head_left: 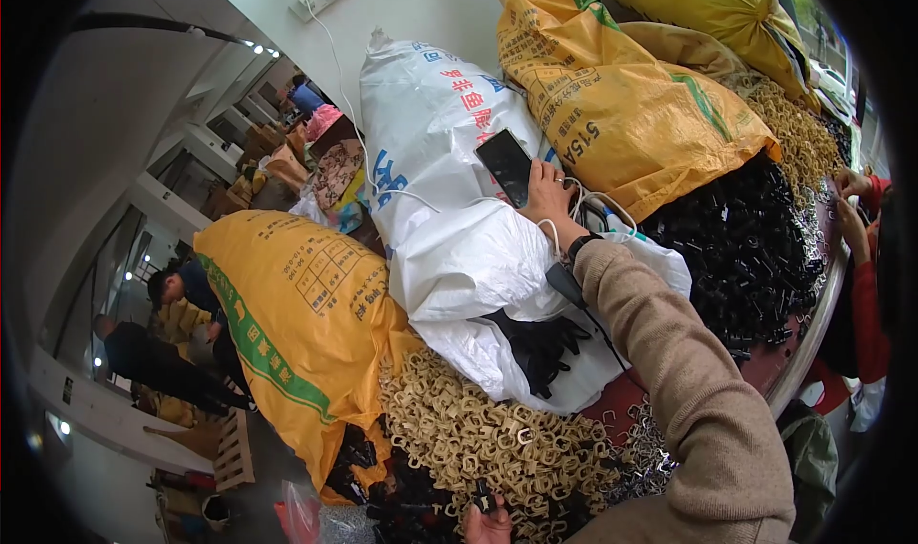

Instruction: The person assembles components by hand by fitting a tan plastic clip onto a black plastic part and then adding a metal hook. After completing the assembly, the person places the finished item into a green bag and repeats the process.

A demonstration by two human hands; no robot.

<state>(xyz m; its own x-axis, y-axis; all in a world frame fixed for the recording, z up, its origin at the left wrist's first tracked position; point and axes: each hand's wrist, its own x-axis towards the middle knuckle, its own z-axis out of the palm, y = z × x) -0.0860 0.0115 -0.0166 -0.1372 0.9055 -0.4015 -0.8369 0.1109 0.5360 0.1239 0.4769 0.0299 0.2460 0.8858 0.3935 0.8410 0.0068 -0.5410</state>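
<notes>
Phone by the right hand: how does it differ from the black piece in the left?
The phone is a flat rectangle; the black piece is smaller and chunkier. The phone shows against the white sack, by the right hand; the black piece is in the left hand. Both look mainly dark.

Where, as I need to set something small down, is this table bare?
A dark red tabletop patch lies between the heaped black plastic parts and the brown knitted right sleeve; a narrow sliver shows between the white plastic sack and silver metal clips. Lower centre is crowded: beige plastic clips heap beside the left hand.
</notes>
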